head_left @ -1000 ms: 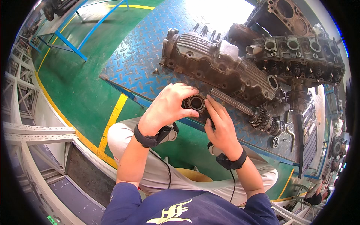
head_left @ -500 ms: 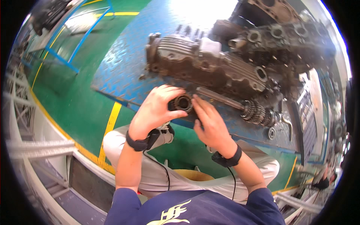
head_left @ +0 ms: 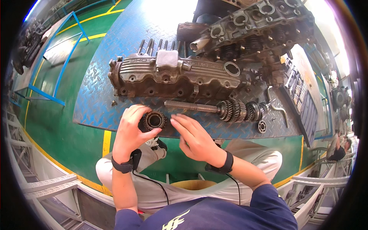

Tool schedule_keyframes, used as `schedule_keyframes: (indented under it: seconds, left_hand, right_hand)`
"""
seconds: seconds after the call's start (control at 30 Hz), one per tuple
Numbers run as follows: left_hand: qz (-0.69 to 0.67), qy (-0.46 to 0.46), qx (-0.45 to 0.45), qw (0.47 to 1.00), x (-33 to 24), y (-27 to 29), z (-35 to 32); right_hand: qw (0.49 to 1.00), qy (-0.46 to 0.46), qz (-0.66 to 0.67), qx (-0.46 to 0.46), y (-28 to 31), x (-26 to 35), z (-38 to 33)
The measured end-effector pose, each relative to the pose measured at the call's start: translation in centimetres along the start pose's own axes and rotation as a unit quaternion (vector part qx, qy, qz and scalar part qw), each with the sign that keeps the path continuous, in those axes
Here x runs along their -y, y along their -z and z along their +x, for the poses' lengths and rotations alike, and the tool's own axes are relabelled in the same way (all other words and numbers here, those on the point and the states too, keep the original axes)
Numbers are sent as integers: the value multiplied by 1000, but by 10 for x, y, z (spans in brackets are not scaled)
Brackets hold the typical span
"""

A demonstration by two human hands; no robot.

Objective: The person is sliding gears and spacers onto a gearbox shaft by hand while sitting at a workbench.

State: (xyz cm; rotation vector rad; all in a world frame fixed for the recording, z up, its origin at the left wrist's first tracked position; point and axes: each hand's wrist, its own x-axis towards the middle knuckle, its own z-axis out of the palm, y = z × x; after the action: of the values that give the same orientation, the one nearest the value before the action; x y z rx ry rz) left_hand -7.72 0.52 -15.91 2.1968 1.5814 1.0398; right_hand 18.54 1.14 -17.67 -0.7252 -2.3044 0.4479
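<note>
A dark toothed gear (head_left: 155, 120) with a round bore is gripped between the thumb and fingers of my left hand (head_left: 132, 128), near the table's front edge. My right hand (head_left: 193, 136) is just to the right of the gear, its fingers stretched out and nothing in it; a narrow gap separates the fingertips from the teeth. Behind my right hand lies a splined shaft (head_left: 191, 106) carrying several gears (head_left: 232, 110) at its right end. A small bearing ring (head_left: 262, 126) rests on the table in front of that gear stack.
A ribbed metal valve cover (head_left: 176, 73) stands behind the shaft on the blue treadplate table (head_left: 94, 103). A large cylinder head (head_left: 249, 34) is farther back. At the right lie a bent metal handle (head_left: 283, 113) and a dark tool case (head_left: 301, 105). Another person (head_left: 337, 151) is far right.
My view has shifted, so the table and parts sit farther left. The left hand keeps its grip on the gear, while the right fingers have come slightly away from it.
</note>
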Motion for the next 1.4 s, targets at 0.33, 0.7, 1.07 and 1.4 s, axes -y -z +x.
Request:
schedule_keyframes:
  seconds: [0.33,0.7,1.07,1.4]
  left_hand:
    - [4,25,20,999,2,3,3]
    - [21,15,71,997,-10,5,11]
    - [75,45,143,986,-30,13,23]
    - [138,53,121,982,-36,16,19]
  right_hand:
    - [991,56,65,105,34,-16,-94]
    - [948,-4,56,315,11,-42,-171]
    - [951,-41,93,291,23,-48,-193]
    - [955,-51,83,280,21,-51,-203]
